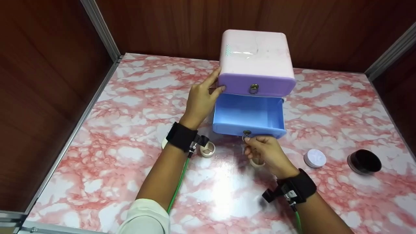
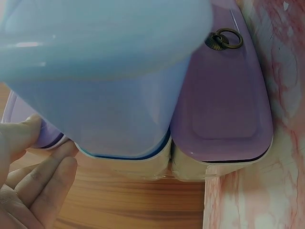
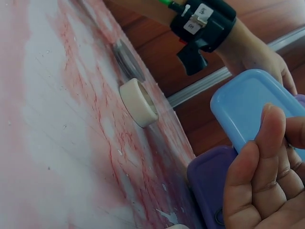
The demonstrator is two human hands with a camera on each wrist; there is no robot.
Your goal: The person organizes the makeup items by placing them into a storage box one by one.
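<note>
A small plastic drawer cabinet (image 1: 260,55) has a pale pink shell and a purple top drawer (image 1: 273,85) pushed in. Below it, a blue drawer (image 1: 232,129) is pulled well out, its inside visible from above. My right hand (image 1: 269,154) pinches the metal ring pull (image 1: 244,137) on the blue front between thumb and finger. At the cabinet's upper left corner, my left hand (image 1: 200,99) grips with the thumb on the purple front and the fingers along the side. A purple bottom drawer (image 2: 221,105) sits closed underneath, with its own ring pull (image 2: 230,39).
On the red marbled tabletop (image 1: 126,156), a sectioned round pot (image 1: 208,150) stands between the arms. Another pot (image 1: 257,163) is partly under my right hand. A pale disc (image 1: 164,143) peeks out behind the left wrist. Rightward are a lilac round container (image 1: 315,158) and a black jar (image 1: 365,161).
</note>
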